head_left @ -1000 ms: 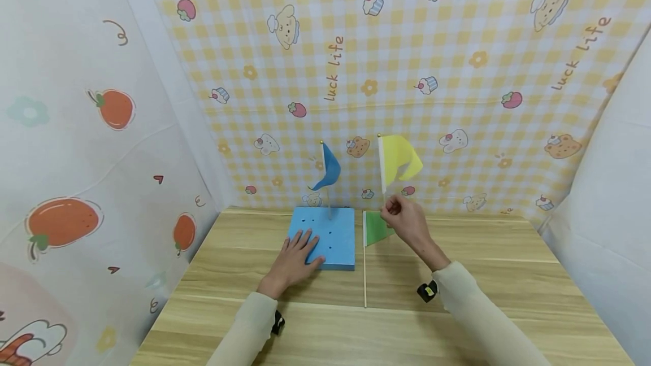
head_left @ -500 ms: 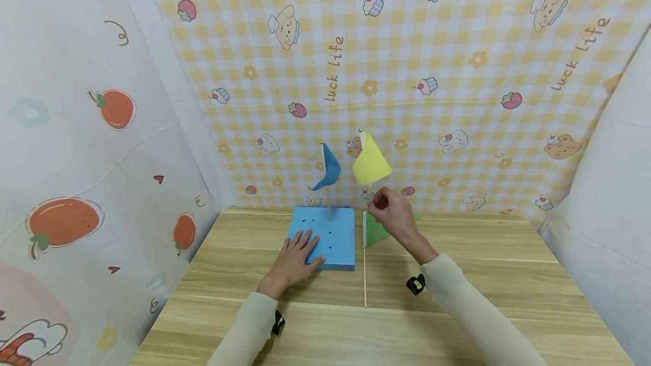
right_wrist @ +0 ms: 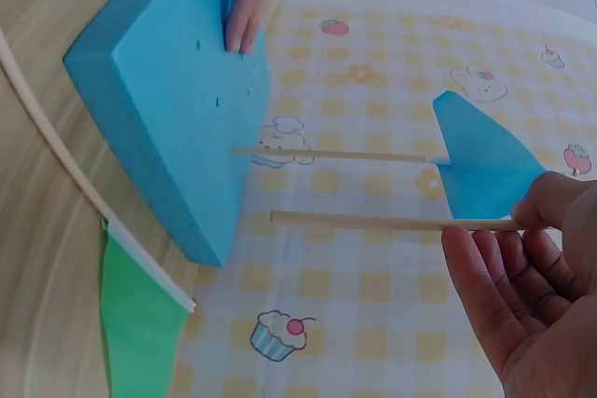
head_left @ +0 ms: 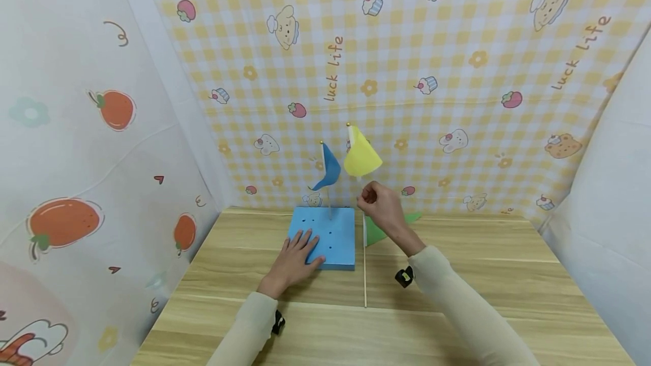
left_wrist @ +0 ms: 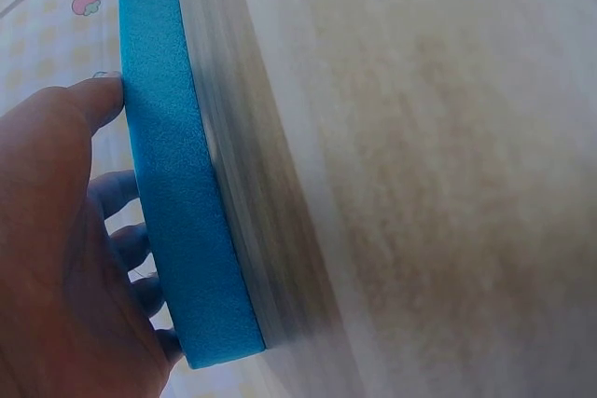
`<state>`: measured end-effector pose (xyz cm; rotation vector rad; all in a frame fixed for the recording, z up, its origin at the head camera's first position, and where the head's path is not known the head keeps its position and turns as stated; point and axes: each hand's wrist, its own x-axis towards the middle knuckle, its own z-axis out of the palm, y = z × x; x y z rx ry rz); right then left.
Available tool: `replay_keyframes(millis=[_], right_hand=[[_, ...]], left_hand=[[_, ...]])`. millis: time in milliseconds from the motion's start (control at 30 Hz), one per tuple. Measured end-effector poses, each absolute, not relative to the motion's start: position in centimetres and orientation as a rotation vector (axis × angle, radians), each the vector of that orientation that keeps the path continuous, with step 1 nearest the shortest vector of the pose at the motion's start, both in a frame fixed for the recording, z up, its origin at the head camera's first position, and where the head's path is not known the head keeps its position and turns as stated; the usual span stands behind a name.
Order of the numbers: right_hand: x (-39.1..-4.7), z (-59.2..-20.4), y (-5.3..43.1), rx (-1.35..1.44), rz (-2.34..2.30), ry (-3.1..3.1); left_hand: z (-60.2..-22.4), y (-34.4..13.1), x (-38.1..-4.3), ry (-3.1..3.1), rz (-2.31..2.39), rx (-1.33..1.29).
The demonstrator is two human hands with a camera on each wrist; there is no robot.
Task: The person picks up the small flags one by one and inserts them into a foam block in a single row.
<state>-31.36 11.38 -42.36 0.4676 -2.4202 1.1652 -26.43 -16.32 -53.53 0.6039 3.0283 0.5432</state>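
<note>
A blue foam block (head_left: 342,242) with several small holes lies on the table. My left hand (head_left: 295,258) rests on its left part, fingers spread and straight. Upright in the block's back stands a blue flag (head_left: 331,168) on a thin stick. My right hand (head_left: 385,208) pinches the stick (right_wrist: 392,223) of a yellow flag (head_left: 362,154) between thumb and fingers, right of the blue flag. In the right wrist view the stick's lower end is free, apart from the block. Below the right hand, a green flag (head_left: 375,231) lies on the table, partly covered by that hand.
The wooden table (head_left: 458,309) meets a yellow checked cloth (head_left: 407,44) at its back edge. White printed cloth (head_left: 76,146) hangs at the left, and a white sheet (head_left: 600,185) at the right.
My right hand has moved left with the yellow flag, bringing it near the blue flag. The yellow cloth has swung and now hides part of its stick. My left hand stays on the block.
</note>
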Motion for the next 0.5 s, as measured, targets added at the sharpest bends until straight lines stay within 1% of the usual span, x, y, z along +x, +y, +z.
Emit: replay_keyframes(millis=[500], right_hand=[[-32.0,-41.9,8.8,0.500,1.171,-2.419]], left_hand=[[-53.6,-16.3,-26.5,3.029,0.539,0.594]])
